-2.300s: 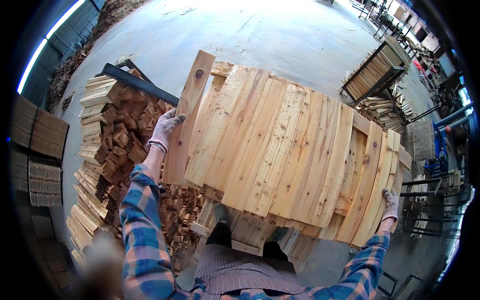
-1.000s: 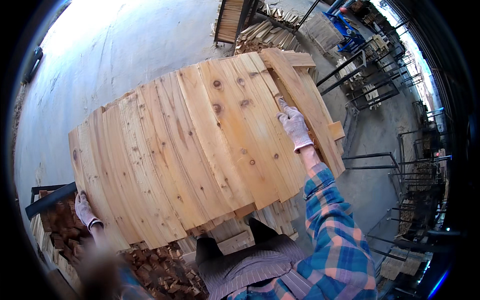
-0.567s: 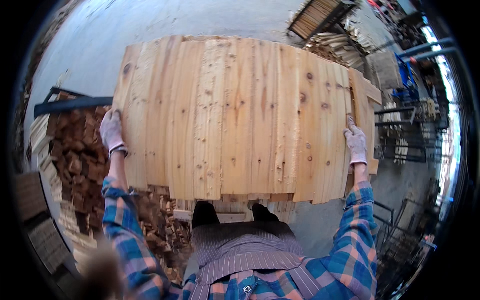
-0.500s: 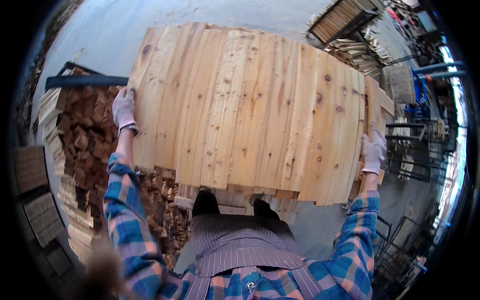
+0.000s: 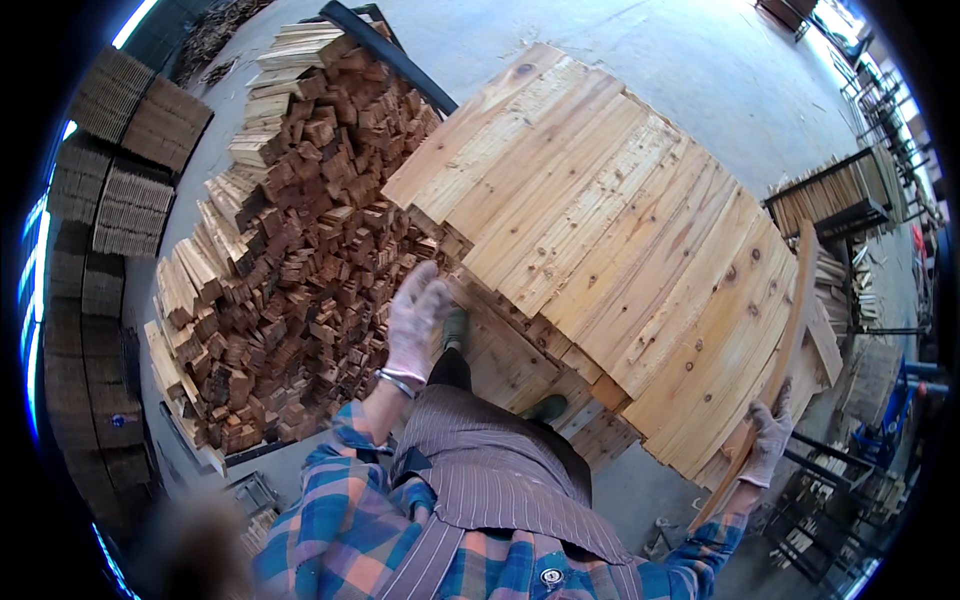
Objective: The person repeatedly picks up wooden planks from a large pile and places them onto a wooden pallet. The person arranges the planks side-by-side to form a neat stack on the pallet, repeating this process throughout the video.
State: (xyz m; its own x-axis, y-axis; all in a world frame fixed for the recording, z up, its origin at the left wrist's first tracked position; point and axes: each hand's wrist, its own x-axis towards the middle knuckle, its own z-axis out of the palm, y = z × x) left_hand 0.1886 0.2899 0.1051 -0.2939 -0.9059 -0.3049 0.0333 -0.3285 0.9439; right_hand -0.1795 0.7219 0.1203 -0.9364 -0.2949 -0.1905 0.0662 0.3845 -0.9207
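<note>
A broad layer of pale, knotty wooden planks [image 5: 620,270] lies side by side in front of me, on top of a stack. My right hand [image 5: 768,440], in a light work glove, is closed round a long, thin wooden board [image 5: 796,330] at the right side of the layer. That board stands tilted on edge, apart from the flat planks. My left hand [image 5: 415,312], also gloved, hovers off the near left edge of the stack, its fingers apart and nothing in them.
A large pile of short wood pieces [image 5: 320,230] stands at the left in a frame with a dark metal bar [image 5: 390,55]. Stacked wood bundles [image 5: 135,205] line the far left. A rack of boards [image 5: 835,195] stands at the right. My feet [image 5: 455,328] are beside the stack.
My left hand has left the layer's left edge and moved back toward me. My right hand now holds the thin board tilted up at the right side. The view has turned left.
</note>
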